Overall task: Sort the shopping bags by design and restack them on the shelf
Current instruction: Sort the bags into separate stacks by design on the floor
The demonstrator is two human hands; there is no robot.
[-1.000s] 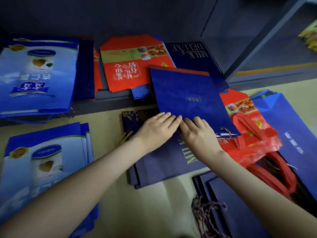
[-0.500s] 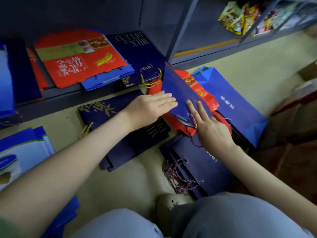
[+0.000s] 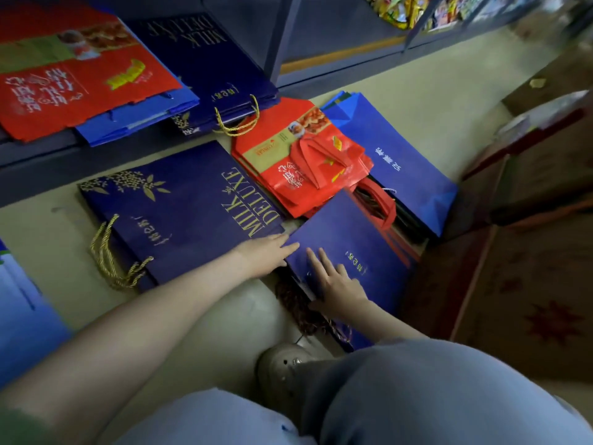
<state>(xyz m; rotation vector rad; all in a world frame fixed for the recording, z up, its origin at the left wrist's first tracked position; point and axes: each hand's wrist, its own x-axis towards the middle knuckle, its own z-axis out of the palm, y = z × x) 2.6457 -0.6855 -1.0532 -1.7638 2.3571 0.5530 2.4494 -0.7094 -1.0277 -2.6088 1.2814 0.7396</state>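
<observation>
on the pale floor point(image 3: 48, 239) in front of the dark grey shelf point(image 3: 38, 155) lies a big dark blue paper bag with gold milk deluxe letters point(image 3: 179, 213). just beside it is a plain dark blue paper bag point(image 3: 362, 239). behind that is a heap of red cloth bags point(image 3: 298, 168). my right hand point(image 3: 337, 284) lies flat on the plain bag, fingers spread, holding nothing. my left hand point(image 3: 266, 255) touches its edge with straight fingers.

shop | metal shelving point(image 3: 276, 43) | snack packets point(image 3: 398, 9) | stacked gift bags point(image 3: 80, 88)
</observation>
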